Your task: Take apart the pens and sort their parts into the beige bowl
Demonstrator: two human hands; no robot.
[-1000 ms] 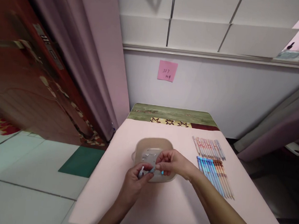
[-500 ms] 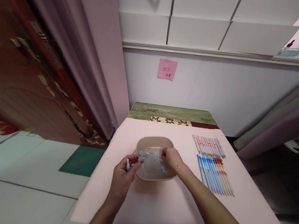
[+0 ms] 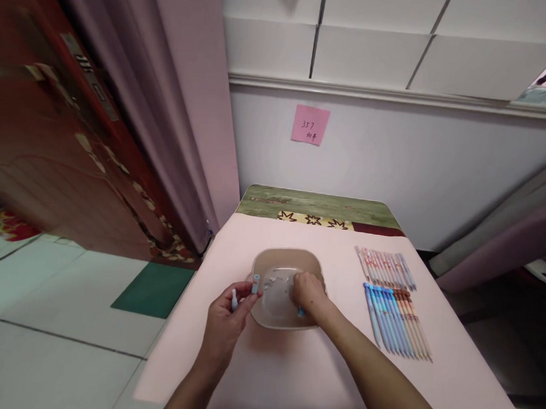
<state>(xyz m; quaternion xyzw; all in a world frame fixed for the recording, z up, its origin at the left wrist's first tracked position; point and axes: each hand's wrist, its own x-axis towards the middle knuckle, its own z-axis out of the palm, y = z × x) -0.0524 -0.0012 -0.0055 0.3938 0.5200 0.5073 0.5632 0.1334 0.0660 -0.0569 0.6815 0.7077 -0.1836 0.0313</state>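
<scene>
A beige plastic tub (image 3: pixel 288 257) sits on the pink-covered table (image 3: pixel 315 384) and holds small pale and blue pen parts (image 3: pixel 277 281). My left hand (image 3: pixel 226 322) hovers at the tub's left rim, fingers closed on a thin blue-and-white pen part (image 3: pixel 253 285) whose ends stick out. My right hand (image 3: pixel 308 293) reaches down into the tub with fingers curled among the loose parts; what it pinches is hidden.
Two rows of pens (image 3: pixel 395 302) lie side by side at the right of the table, pale ones behind, blue and brown ones in front. A green patterned cloth (image 3: pixel 317 208) covers the table's far end. A pink sticky note (image 3: pixel 310 125) is on the wall.
My hands were together in front of the tub a second ago. They have parted: the left moved left with the pen part, the right reached into the tub.
</scene>
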